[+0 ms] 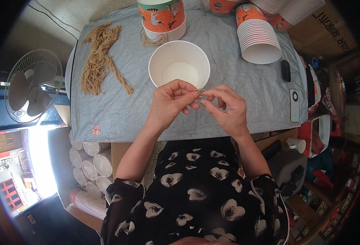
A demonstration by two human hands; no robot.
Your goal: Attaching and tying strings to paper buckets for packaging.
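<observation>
In front of me, my left hand (174, 100) pinches a thin tan cord (200, 90) between thumb and fingertips. My right hand (229, 108) is closed on the same cord from the other side, its fingers curled and its fingertips close to the left ones. Only a small loop of the cord shows; the rest is hidden by my fingers. Just beyond my hands a white paper bucket (152, 65) has its wide mouth toward me, with nothing seen inside. Behind it rises a stack of orange printed paper buckets (163, 20), with tan cord (153, 42) lying at its base.
A bundle of tan twine (100, 57) lies at the table's left. Nested paper buckets (259, 36) rest on their side at the right, near a black object (285, 70) and a phone (295, 105). A fan (35, 87) stands left; a mug (296, 145) sits below the table's right edge.
</observation>
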